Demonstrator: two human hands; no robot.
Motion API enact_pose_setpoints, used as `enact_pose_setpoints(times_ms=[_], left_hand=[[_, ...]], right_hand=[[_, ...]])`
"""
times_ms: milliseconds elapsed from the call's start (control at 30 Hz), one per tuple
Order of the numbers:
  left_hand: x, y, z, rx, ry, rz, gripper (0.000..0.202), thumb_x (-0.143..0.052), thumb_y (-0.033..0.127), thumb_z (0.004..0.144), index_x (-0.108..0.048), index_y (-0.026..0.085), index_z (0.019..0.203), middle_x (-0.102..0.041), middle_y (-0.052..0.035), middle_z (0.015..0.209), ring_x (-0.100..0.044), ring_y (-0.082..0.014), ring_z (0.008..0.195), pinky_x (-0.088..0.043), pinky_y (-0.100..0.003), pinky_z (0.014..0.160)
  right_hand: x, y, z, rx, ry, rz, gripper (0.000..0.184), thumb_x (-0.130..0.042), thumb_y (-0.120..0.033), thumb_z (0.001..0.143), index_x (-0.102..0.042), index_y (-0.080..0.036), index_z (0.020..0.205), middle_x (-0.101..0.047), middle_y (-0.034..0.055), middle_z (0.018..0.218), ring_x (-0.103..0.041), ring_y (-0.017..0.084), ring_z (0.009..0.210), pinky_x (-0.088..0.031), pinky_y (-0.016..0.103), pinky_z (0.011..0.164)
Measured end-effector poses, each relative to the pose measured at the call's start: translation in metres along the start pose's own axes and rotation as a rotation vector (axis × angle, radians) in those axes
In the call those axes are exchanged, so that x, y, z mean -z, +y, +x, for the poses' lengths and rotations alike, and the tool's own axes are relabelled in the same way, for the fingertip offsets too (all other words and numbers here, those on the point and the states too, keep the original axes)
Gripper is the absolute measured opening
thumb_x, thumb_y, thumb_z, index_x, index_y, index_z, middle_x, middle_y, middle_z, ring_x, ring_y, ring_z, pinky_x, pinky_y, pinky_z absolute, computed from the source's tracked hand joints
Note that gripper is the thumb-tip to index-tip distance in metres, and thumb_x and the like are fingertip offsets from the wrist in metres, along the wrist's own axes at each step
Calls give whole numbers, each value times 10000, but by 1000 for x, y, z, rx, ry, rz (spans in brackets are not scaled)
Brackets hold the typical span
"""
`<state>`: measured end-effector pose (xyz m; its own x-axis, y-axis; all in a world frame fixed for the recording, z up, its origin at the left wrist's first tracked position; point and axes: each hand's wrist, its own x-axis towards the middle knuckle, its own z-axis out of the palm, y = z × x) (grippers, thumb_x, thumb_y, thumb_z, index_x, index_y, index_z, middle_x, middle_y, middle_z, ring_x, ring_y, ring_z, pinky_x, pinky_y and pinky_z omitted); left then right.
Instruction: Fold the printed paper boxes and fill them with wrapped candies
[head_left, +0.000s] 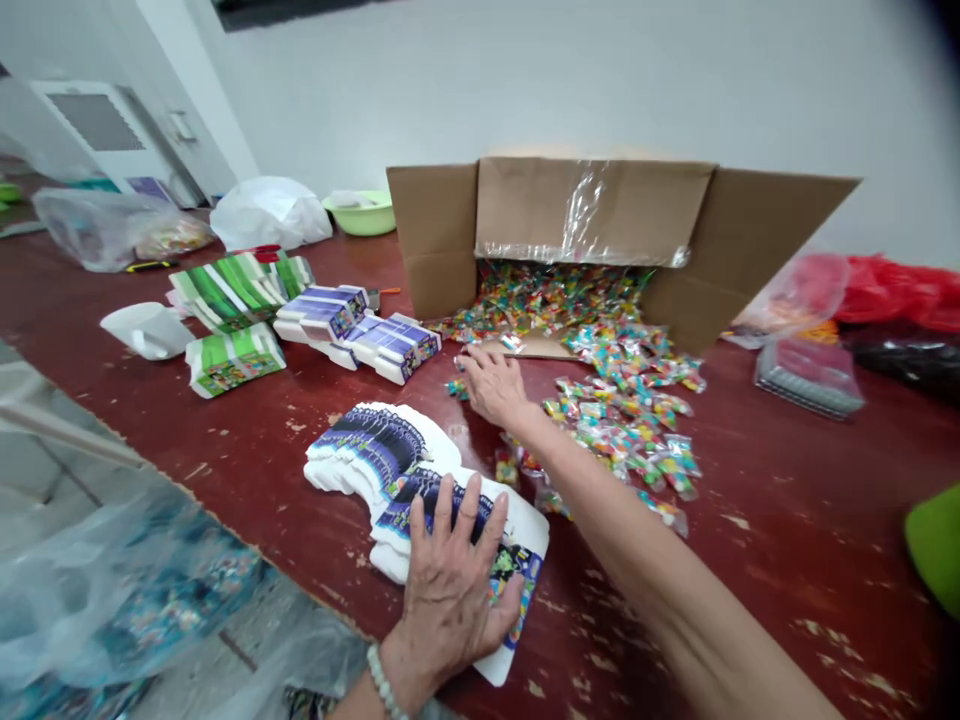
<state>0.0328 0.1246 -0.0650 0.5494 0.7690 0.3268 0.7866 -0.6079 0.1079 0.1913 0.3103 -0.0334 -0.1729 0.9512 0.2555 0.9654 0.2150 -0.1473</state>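
My left hand (454, 580) lies flat, fingers spread, on a fanned stack of flat printed cartons (375, 450), white with dark blue and purple print. A beaded bracelet (384, 682) circles that wrist. Farther forward, my right hand (495, 385) is low over the red table (300, 560) at the left edge of a spread of small clear-wrapped colourful candies (607, 430). Its fingers are bent and slightly apart, with a few candy packets beside and under them. No firm hold shows. More candies spill from a cardboard box (592, 205) lying open toward me.
Purple card bundles (397, 345) and green ones (236, 360) stand at left beside a white cup (148, 330). Behind are plastic bags (270, 212) and a green basin (364, 213). Clear trays (810, 375) and red bags (900, 290) lie right. The table edge runs along the lower left.
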Motion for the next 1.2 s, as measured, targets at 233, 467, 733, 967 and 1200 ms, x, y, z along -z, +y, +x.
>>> enact_pose_setpoints(times_ms=[233, 467, 733, 967, 1200], left_hand=[[2, -3, -1, -31, -8, -39, 643, -557, 478, 833, -527, 157, 1390, -363, -161, 1575, -237, -410, 1461, -166, -618, 1136], [13, 7, 8, 8, 50, -58, 338, -571, 399, 880, -677, 242, 1160, -574, -157, 1386, -437, -391, 1336, -172, -648, 1128], [24, 32, -28, 84, 28, -23, 638, -540, 512, 894, -528, 99, 1381, -502, -227, 1447, -343, -410, 1408, -80, -645, 1165], [10, 34, -45, 101, -27, 46, 720, -507, 513, 905, -404, 79, 1471, -309, -241, 1579, -172, -408, 1493, 1, -662, 1161], [8, 37, -44, 89, -24, 107, 754, -488, 534, 906, -406, 35, 1466, -275, -258, 1587, -141, -426, 1494, -4, -680, 1146]], right_hand=[[-39, 18, 21, -63, -174, 74, 493, -377, -491, 1007, -444, -282, 1448, -350, 51, 1586, -323, 340, 1373, -325, 603, 1064], [-3, 41, -35, -176, -155, -59, 331, -402, -198, 975, -614, -248, 1224, -605, 136, 1241, -504, 309, 1084, -456, 447, 861], [44, 30, -129, -115, -55, 114, 278, -421, -228, 990, -660, -189, 1127, -632, 119, 1183, -508, 293, 1118, -390, 437, 977], [33, -9, -238, -106, -33, 392, 417, -644, -456, 889, -586, -175, 1192, -583, 135, 1183, -552, 278, 1093, -467, 393, 940], [34, -23, -240, -232, -76, 374, 446, -777, -425, 778, -597, -202, 1119, -536, 102, 1142, -554, 262, 1068, -474, 370, 898]])
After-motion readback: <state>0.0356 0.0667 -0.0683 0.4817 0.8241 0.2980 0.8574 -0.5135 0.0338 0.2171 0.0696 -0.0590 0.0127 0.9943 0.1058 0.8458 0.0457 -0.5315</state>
